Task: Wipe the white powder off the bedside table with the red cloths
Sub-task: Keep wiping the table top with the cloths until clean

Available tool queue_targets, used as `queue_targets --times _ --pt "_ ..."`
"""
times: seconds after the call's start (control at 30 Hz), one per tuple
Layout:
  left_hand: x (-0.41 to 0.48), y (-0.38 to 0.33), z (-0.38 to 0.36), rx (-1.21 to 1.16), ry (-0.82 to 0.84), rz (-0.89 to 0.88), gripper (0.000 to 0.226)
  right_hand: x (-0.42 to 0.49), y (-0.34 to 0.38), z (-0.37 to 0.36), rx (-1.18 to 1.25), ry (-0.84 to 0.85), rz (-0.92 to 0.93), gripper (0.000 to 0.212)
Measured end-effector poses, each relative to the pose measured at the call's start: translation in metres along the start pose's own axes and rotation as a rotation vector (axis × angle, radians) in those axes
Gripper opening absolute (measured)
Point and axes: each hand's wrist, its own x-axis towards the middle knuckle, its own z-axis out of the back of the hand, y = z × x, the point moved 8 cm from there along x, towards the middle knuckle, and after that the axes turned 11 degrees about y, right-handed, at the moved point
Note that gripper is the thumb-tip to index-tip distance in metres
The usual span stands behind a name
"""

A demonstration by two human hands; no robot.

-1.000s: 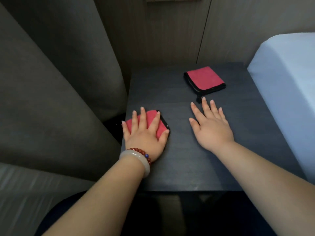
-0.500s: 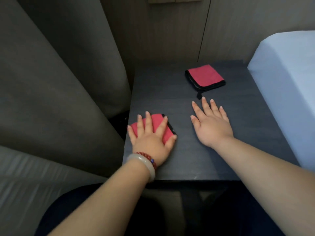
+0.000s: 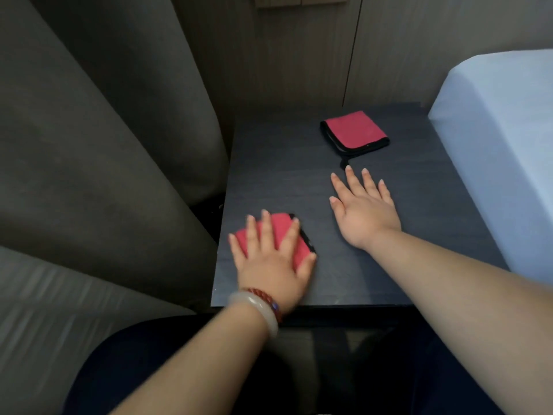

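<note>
Head: left hand (image 3: 269, 271) flat on folded, black-edged red cloth (image 3: 279, 226).

Left hand (image 3: 269, 265) showing motion-blurred, covering most of near folded red cloth with black edging (image 3: 284, 227); cloth's near edge lying hidden under palm. Left forearm (image 3: 194, 354) and right forearm (image 3: 463, 280) running out of frame. Pale blue bed (image 3: 493, 145) getting cut by right edge. Grey curtain (image 3: 74, 310) smearing at lower left. White powder on dark table (image 3: 269, 163): showing too faintly to tell.
</note>
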Motion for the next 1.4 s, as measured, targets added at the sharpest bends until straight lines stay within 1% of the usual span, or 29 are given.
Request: queue_targets --times 0.07,0.1,0.17,0.23,0.3,0.37,0.4,0.43,0.5,0.57,0.6,0.67,0.73,0.77,0.8,0.87,0.97,1.07,1.13,1.2,1.3,1.4 --pt "-0.027 -0.028 -0.013 0.023 -0.008 -0.124 0.069 0.001 0.0 0.0 0.004 0.001 -0.002 0.055" --pt "-0.031 -0.032 -0.015 0.031 0.0 -0.157 0.07 0.001 0.0 0.0 0.005 0.001 -0.001 0.055" --pt "-0.021 -0.016 -0.01 0.042 0.006 -0.164 0.071 0.001 0.001 0.0 0.007 0.0 0.007 0.055" --pt "-0.003 0.017 0.001 0.018 -0.01 -0.09 0.071 0.001 0.0 0.0 0.004 0.003 0.011 0.055" --pt "0.012 0.046 0.009 -0.03 -0.007 0.036 0.071 0.002 0.0 0.0 0.002 0.0 0.01 0.055" --pt "0.011 0.044 0.006 -0.06 -0.011 0.114 0.069 0.002 -0.001 0.0 0.003 -0.001 0.008 0.055" --pt "0.003 0.031 0.002 -0.052 -0.021 0.107 0.068 0.002 -0.001 0.0 0.005 0.001 0.009 0.055" --pt "-0.009 0.013 -0.003 -0.044 -0.036 0.058 0.068 0.001 -0.001 0.0 0.006 0.001 0.011 0.055" --pt "-0.038 -0.021 -0.017 -0.028 -0.032 -0.1 0.069 0.001 0.0 -0.001 0.007 0.0 0.012 0.055" --pt "-0.049 -0.025 -0.022 -0.001 -0.018 -0.196 0.07 0.001 -0.001 -0.001 0.004 0.0 0.007 0.055" --pt "-0.042 -0.015 -0.017 0.007 -0.03 -0.192 0.07 0.002 0.0 -0.001 -0.001 -0.003 0.009 0.055" --pt "-0.014 0.017 -0.003 0.003 -0.043 -0.098 0.071 0.003 0.0 0.0 -0.001 -0.005 0.012 0.055" --pt "0.013 0.044 0.011 -0.03 -0.015 0.044 0.069 0.003 0.0 0.0 -0.001 -0.002 0.011 0.055" --pt "0.018 0.048 0.013 -0.038 -0.003 0.095 0.069 0.003 0.0 0.0 -0.002 0.003 0.011 0.055" --pt "0.016 0.043 0.01 -0.035 0.002 0.111 0.068 0.003 0.0 -0.001 -0.003 0.008 0.01 0.055" --pt "-0.006 0.013 -0.004 -0.027 -0.002 0.038 0.067 0.001 0.001 -0.001 -0.003 0.002 0.011 0.055" --pt "-0.052 -0.025 -0.025 -0.023 0.004 -0.162 0.07 0.002 0.0 0.0 0.0 0.001 0.014 0.055" --pt "-0.051 -0.025 -0.027 0.022 0.035 -0.227 0.074 0.002 0.001 0.001 0.0 -0.003 0.015 0.055" --pt "-0.034 -0.018 -0.019 0.057 0.025 -0.247 0.071 0.002 0.001 0.001 -0.001 -0.005 0.02 0.055" --pt "-0.005 -0.001 -0.003 0.049 0.005 -0.2 0.068 0.002 0.001 0.001 -0.004 -0.003 0.025 0.055" --pt "0.034 0.028 0.013 0.014 0.044 -0.035 0.067 0.002 0.001 0.001 -0.005 -0.005 0.027 0.055" --pt "0.027 0.021 0.012 -0.007 0.041 0.043 0.062 0.002 0.001 0.001 -0.001 -0.008 0.023 0.055"
